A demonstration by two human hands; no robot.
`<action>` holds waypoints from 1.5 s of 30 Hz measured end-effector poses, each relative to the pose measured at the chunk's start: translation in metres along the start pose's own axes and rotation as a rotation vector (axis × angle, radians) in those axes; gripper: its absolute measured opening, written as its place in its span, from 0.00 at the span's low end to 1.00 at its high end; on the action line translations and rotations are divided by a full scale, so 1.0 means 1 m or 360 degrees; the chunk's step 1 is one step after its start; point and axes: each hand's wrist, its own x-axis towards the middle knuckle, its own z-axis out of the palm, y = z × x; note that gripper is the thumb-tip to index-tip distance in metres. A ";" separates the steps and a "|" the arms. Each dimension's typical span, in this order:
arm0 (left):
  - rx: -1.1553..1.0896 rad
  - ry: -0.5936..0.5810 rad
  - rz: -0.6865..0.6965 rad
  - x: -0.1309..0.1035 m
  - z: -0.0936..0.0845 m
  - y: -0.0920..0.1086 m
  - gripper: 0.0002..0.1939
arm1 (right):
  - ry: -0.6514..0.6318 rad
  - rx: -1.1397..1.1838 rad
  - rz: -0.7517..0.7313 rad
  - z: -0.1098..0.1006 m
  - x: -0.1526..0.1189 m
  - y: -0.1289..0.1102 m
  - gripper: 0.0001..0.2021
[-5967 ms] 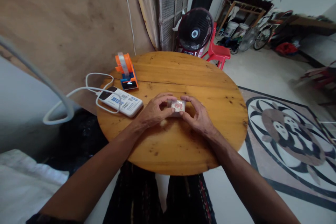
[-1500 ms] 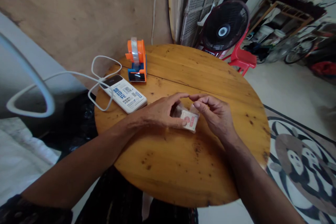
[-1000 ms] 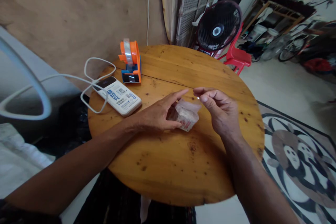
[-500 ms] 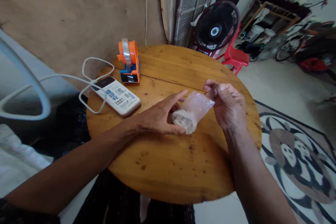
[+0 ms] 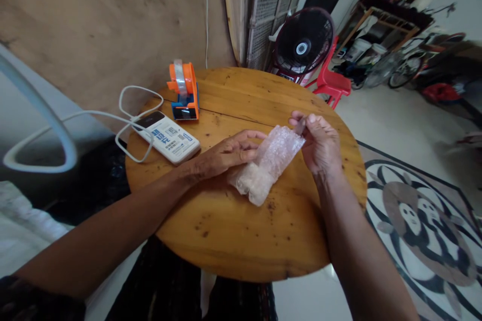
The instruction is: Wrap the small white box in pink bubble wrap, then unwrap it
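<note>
A clear bubble wrap package [image 5: 278, 153] lies on the round wooden table [image 5: 226, 251] between my hands. Its lower-left end is a bunched, whitish bulge, and the wrap runs flat toward the upper right. My left hand [image 5: 233, 153] rests along its left side, fingers stretched and touching the wrap; the thumb is mostly hidden. At the far right end, my right hand [image 5: 320, 140] pinches a small translucent strip [image 5: 300, 125] between thumb and fingers, close against the wrap's edge. The strip looks like clear tape, but I cannot make out its full extent.
An orange and blue tape dispenser [image 5: 184, 93] stands at the table's back left. Beside it lies a white power bank [image 5: 171, 139] with a looped white cable [image 5: 124, 113]. Beyond the table are a black fan [image 5: 302, 47] and a red plastic chair [image 5: 331, 83].
The bubble wrap package has unrolled or turned, showing more of its length, its bulge now lower left. My left fingers moved from around the bulge to its side. The right hand keeps its pinch.
</note>
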 end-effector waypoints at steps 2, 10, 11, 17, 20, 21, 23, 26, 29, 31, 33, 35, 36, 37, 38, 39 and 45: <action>0.0040 0.0000 -0.0034 0.000 -0.001 0.000 0.21 | 0.0014 0.0045 0.0022 0.000 0.003 0.005 0.15; -0.0101 0.0030 -0.0143 0.004 -0.004 -0.009 0.25 | -0.0029 0.0022 0.0089 -0.002 0.010 0.018 0.17; -0.0146 0.0057 -0.0123 0.004 -0.004 -0.009 0.25 | -0.0022 0.0023 0.0111 -0.003 0.010 0.019 0.17; -0.0247 0.0295 -0.0052 0.008 -0.009 -0.012 0.25 | 0.0273 -0.0032 -0.0063 -0.002 0.006 0.007 0.12; -0.0291 0.0333 -0.0068 0.009 -0.011 -0.013 0.24 | 0.0352 -0.0152 -0.0429 0.004 -0.009 -0.015 0.09; -0.0302 0.0325 -0.0077 0.009 -0.012 -0.013 0.24 | 0.0299 -0.0189 -0.0494 0.007 -0.015 -0.022 0.09; -0.0301 0.0302 -0.0083 0.009 -0.012 -0.013 0.24 | 0.0182 -0.0329 -0.0546 0.013 -0.029 -0.033 0.09; -0.0262 0.0240 -0.0059 0.008 -0.013 -0.013 0.25 | -0.0121 -0.0714 -0.0579 0.021 -0.044 -0.035 0.10; -0.0211 0.0187 -0.0065 0.007 -0.014 -0.012 0.27 | -0.0373 -0.1050 -0.0506 0.026 -0.047 -0.025 0.11; -0.0144 0.0181 -0.0120 0.007 -0.013 -0.011 0.27 | -0.0410 -0.1246 -0.0416 0.027 -0.045 -0.021 0.13; -0.0056 0.0182 -0.0184 0.006 -0.012 -0.009 0.28 | -0.0372 -0.1422 -0.0354 0.026 -0.043 -0.022 0.15; 0.0013 0.0189 -0.0208 0.004 -0.012 -0.008 0.29 | -0.0333 -0.1563 -0.0307 0.024 -0.041 -0.025 0.18; 0.0021 0.0190 -0.0204 0.004 -0.011 -0.007 0.30 | -0.0337 -0.1614 -0.0283 0.023 -0.041 -0.027 0.19; 0.0011 0.0184 -0.0194 0.003 -0.011 -0.007 0.30 | -0.0359 -0.1659 -0.0263 0.023 -0.040 -0.029 0.20; -0.0012 0.0171 -0.0178 0.003 -0.011 -0.008 0.30 | -0.0392 -0.1706 -0.0241 0.023 -0.040 -0.029 0.21; -0.0042 0.0153 -0.0159 0.003 -0.011 -0.008 0.31 | -0.0425 -0.1756 -0.0218 0.023 -0.041 -0.029 0.22; -0.0080 0.0199 -0.0035 0.005 -0.015 -0.013 0.28 | -0.0456 -0.1831 -0.0112 0.023 -0.039 -0.021 0.06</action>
